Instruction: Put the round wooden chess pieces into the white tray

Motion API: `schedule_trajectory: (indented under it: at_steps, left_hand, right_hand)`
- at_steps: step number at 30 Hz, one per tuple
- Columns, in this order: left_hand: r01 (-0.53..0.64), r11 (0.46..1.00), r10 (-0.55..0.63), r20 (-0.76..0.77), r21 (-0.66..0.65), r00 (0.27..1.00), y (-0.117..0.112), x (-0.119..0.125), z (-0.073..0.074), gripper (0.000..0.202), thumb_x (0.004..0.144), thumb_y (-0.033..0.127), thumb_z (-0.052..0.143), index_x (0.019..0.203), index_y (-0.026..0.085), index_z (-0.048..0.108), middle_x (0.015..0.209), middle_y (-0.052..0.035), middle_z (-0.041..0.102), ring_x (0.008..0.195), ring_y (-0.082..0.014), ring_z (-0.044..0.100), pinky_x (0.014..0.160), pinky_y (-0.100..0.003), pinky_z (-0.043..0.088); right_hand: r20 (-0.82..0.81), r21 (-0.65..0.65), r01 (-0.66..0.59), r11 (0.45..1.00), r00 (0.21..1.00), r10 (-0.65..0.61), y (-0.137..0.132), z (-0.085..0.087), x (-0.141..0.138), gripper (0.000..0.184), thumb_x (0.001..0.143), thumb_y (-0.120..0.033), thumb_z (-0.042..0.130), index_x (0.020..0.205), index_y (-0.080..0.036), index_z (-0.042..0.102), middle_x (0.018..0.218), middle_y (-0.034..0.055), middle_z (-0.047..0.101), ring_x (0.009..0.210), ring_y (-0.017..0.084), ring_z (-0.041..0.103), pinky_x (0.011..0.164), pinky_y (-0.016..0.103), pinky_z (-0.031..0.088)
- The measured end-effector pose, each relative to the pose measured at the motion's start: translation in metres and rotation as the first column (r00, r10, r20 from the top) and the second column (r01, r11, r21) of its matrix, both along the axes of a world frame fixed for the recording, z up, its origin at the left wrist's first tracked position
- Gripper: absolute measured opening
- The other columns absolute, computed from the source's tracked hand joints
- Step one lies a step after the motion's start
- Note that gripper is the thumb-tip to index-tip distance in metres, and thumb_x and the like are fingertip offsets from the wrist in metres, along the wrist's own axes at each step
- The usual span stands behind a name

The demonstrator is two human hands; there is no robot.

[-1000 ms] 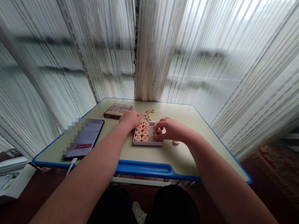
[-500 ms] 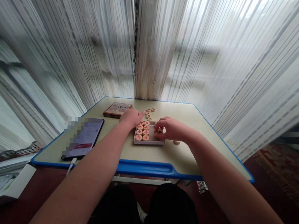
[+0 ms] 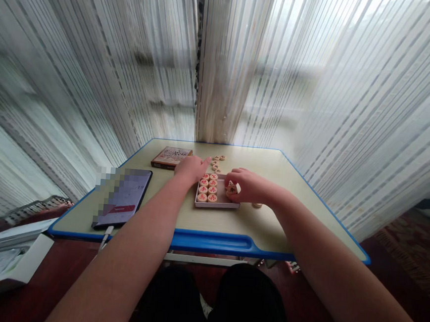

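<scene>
A shallow white box tray [image 3: 217,205] lies on the table, with two columns of round wooden Chinese chess pieces [image 3: 212,190] in its left part, their characters red. Over the tray's right side, my right hand [image 3: 248,186] is closed in a pinch on a Chinese chess piece [image 3: 231,189], which sits tilted with its face toward me. My left hand [image 3: 192,169] is at the tray's far left corner, one digit stretched out toward the loose pieces; its other fingers are mostly hidden. Whether it touches the tray, I cannot tell.
Several loose chess pieces [image 3: 218,170] lie beyond the tray. Another piece [image 3: 257,205] is partly hidden under my right wrist. A flat printed box [image 3: 171,157] stands back left; a tablet [image 3: 122,203] with a cable is at left. The table has a blue rim [image 3: 208,241].
My right hand has tilted the chess piece so its face shows more. The left hand stays about where it was. The whole view has shifted slightly.
</scene>
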State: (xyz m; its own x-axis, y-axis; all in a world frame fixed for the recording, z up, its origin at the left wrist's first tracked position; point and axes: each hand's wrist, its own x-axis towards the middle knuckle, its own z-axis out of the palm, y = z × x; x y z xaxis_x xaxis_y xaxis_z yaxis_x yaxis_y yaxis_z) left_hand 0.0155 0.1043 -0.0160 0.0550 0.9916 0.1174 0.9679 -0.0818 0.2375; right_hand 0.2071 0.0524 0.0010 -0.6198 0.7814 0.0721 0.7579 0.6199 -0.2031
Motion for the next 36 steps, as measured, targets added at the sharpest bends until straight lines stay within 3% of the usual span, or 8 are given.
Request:
schedule_trajectory:
  at_steps: [12, 17, 21, 25, 31, 36]
  left_hand:
    - [0.003, 1.0, -0.002, 0.019, -0.009, 1.0, 0.002, -0.001, -0.002, 0.073, 0.085, 0.062, 0.014, 0.084, 0.017, 0.072, 0.09, -0.0153, 0.07, 0.089, -0.0279, 0.064, 0.076, -0.037, 0.047]
    - [0.004, 1.0, -0.003, 0.047, -0.003, 0.999, 0.004, -0.002, -0.004, 0.081, 0.085, 0.061, 0.006, 0.085, 0.015, 0.072, 0.093, -0.0179, 0.07, 0.091, -0.0295, 0.063, 0.079, -0.038, 0.046]
    - [0.01, 1.0, -0.01, 0.05, 0.007, 0.999, 0.007, -0.003, -0.007, 0.08, 0.086, 0.06, 0.006, 0.082, 0.015, 0.072, 0.09, -0.0168, 0.07, 0.091, -0.0274, 0.064, 0.081, -0.035, 0.046]
    - [0.051, 0.998, -0.052, 0.053, 0.027, 0.997, 0.008, -0.004, -0.008, 0.078, 0.086, 0.061, 0.007, 0.077, 0.017, 0.071, 0.086, -0.0143, 0.071, 0.089, -0.026, 0.064, 0.081, -0.034, 0.045]
    - [0.078, 0.997, -0.079, 0.042, 0.025, 0.996, 0.007, -0.004, -0.009, 0.077, 0.085, 0.061, 0.007, 0.075, 0.017, 0.071, 0.082, -0.0142, 0.071, 0.084, -0.0262, 0.064, 0.077, -0.035, 0.046]
    - [0.091, 0.995, -0.093, 0.043, 0.038, 0.995, 0.008, -0.005, -0.01, 0.077, 0.084, 0.063, 0.008, 0.073, 0.018, 0.07, 0.082, -0.0132, 0.07, 0.083, -0.0258, 0.064, 0.076, -0.034, 0.046]
  right_hand:
    - [-0.005, -0.046, 0.009, 0.999, 1.0, -0.009, 0.0, 0.004, 0.002, 0.021, 0.064, -0.026, 0.07, 0.083, -0.019, 0.063, 0.089, 0.0056, 0.059, 0.082, 0.019, 0.055, 0.071, 0.028, 0.044]
    - [-0.075, 0.016, 0.102, 0.995, 0.992, -0.101, 0.004, 0.007, 0.004, 0.016, 0.08, -0.031, 0.055, 0.086, -0.018, 0.062, 0.088, 0.006, 0.061, 0.078, 0.017, 0.055, 0.069, 0.028, 0.042]
    - [-0.117, 0.133, 0.372, 0.919, 0.926, -0.358, 0.019, -0.002, 0.015, 0.021, 0.085, -0.023, 0.045, 0.096, -0.019, 0.062, 0.094, 0.0085, 0.062, 0.084, 0.019, 0.057, 0.07, 0.029, 0.042]
    - [0.045, 0.084, 0.583, 0.808, 0.808, -0.588, 0.033, -0.011, 0.031, 0.026, 0.079, -0.024, 0.051, 0.103, -0.019, 0.063, 0.108, 0.0125, 0.06, 0.09, 0.023, 0.059, 0.067, 0.03, 0.044]
    - [0.195, -0.002, 0.688, 0.726, 0.712, -0.674, 0.035, -0.01, 0.039, 0.037, 0.072, -0.021, 0.062, 0.109, -0.02, 0.063, 0.113, 0.0152, 0.061, 0.095, 0.029, 0.061, 0.062, 0.033, 0.048]
    - [0.222, -0.011, 0.666, 0.746, 0.729, -0.648, 0.039, -0.012, 0.039, 0.035, 0.07, -0.019, 0.063, 0.105, -0.02, 0.065, 0.104, 0.0135, 0.066, 0.091, 0.028, 0.063, 0.064, 0.032, 0.049]
